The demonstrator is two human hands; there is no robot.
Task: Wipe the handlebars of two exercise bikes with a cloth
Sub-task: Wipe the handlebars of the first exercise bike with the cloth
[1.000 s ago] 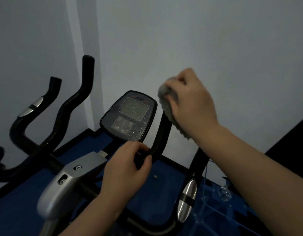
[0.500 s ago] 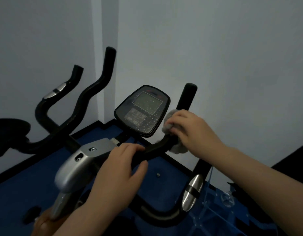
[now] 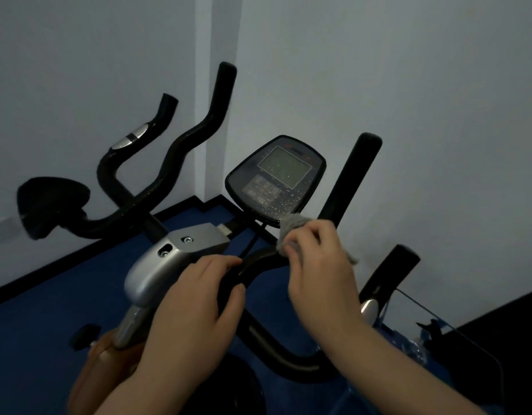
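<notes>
Cloth (image 3: 291, 227) is being gripped around handlebar (image 3: 260, 259) by right hand (image 3: 321, 265); bar is being clasped by left hand (image 3: 198, 298).

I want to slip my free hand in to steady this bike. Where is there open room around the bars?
Open gaps: between the console and the tall right grip, and the blue floor beyond the silver housing. Crowded: the bend where the left hand grips and the right hand presses the cloth.

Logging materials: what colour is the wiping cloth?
Grey cloth, seen in the head view.
</notes>
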